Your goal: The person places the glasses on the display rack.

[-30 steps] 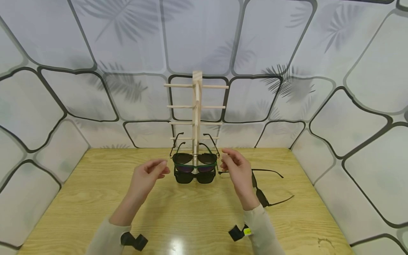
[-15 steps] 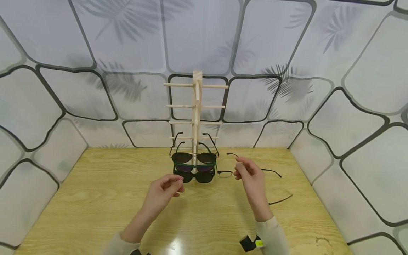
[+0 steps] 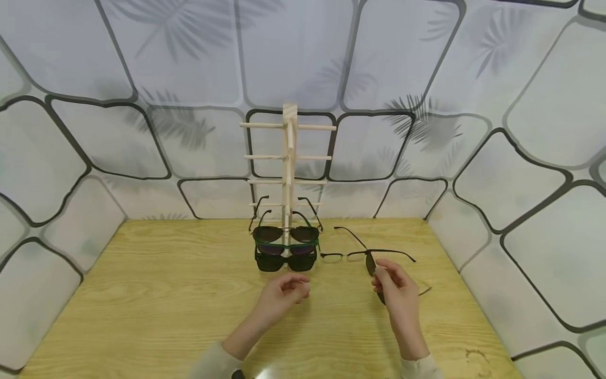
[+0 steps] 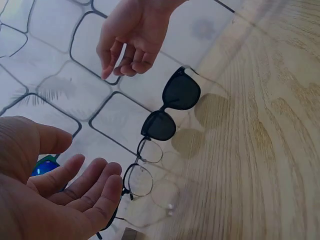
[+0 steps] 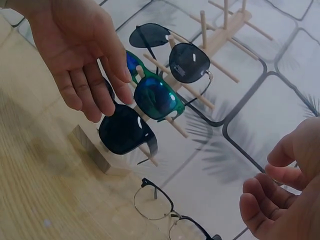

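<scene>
A person's right hand point(image 3: 397, 287) hovers with its fingers loosely bent and its thumb close to them, holding nothing. The left hand point(image 3: 284, 297) is also relaxed, palm turned inward, its fingers gently curved around air.

Just below the right hand, a pair of dark sunglasses point(image 4: 180, 92) lies with its arms unfolded, partly hidden by the fingers in the head view; the left wrist view shows the hand apart from it. Ahead of the hands and between them sit clear-lensed eyeglasses point(image 3: 333, 258), one end right beside the sunglasses; whether the two pairs touch cannot be told.

Just beyond the left hand stands an upright wooden rack point(image 3: 290, 142) with crosswise pegs. Its lower pegs carry three pairs, one above another: black sunglasses point(image 3: 301, 262) nearest the hand, green-framed sunglasses point(image 5: 155, 97) with blue-green lenses above them, and dark aviators point(image 3: 267, 233) on top.

Beneath everything is a wood-grain table point(image 3: 165, 300); farther out, pale walls point(image 3: 208, 142) bear dark outlines and leaf shapes.
</scene>
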`<state>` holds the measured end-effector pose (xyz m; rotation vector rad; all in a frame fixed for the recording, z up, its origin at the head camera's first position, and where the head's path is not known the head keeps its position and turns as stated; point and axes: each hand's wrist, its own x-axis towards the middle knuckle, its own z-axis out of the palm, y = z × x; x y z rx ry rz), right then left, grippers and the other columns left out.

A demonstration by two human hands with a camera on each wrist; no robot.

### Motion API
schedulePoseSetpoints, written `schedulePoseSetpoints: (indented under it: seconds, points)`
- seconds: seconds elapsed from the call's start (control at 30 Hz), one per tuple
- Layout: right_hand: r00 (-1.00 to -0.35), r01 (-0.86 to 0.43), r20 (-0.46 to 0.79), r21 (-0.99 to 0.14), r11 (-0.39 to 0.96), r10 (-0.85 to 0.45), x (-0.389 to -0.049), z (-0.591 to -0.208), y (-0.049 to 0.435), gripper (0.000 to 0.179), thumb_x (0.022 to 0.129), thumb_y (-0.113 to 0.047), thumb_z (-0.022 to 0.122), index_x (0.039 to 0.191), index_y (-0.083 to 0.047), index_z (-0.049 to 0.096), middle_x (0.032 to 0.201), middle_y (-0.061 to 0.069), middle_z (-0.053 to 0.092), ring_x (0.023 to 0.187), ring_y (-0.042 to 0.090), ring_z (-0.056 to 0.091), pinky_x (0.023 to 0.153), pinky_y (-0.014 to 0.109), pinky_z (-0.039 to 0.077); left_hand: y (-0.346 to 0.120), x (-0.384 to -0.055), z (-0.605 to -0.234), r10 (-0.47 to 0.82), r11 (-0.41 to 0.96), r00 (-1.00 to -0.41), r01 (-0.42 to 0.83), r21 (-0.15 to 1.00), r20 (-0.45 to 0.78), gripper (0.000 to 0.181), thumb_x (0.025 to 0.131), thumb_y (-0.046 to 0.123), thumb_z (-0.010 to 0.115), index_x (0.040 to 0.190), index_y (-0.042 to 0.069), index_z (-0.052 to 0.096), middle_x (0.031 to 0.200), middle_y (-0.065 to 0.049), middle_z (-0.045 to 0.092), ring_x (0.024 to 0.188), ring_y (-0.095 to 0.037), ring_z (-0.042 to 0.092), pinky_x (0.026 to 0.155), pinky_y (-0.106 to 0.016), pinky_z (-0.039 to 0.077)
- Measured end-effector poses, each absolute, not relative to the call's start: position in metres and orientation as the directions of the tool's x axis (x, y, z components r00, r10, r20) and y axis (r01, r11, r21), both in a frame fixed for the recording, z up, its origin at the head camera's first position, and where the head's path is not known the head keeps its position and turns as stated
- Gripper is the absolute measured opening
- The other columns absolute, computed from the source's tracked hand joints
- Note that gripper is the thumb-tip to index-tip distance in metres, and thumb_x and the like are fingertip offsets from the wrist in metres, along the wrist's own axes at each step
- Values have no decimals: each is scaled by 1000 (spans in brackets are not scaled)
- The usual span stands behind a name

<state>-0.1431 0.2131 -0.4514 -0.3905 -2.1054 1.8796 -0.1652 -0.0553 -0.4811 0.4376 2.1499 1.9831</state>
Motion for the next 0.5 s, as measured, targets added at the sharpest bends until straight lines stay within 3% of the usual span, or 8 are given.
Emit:
schedulePoseSetpoints:
  seconds: [0.5]
  points:
    - [-859,123,-62,-989,88,507,-121,-473,246,18,105,-11,65,120,-5,72,81,-6,71,72,9,69,66,22,59,-3,-187,-494,364,130,-926,154,979,98,31,103,16,66,126,-4,71,109,-20,77,96,-26,75,81,-22,58]
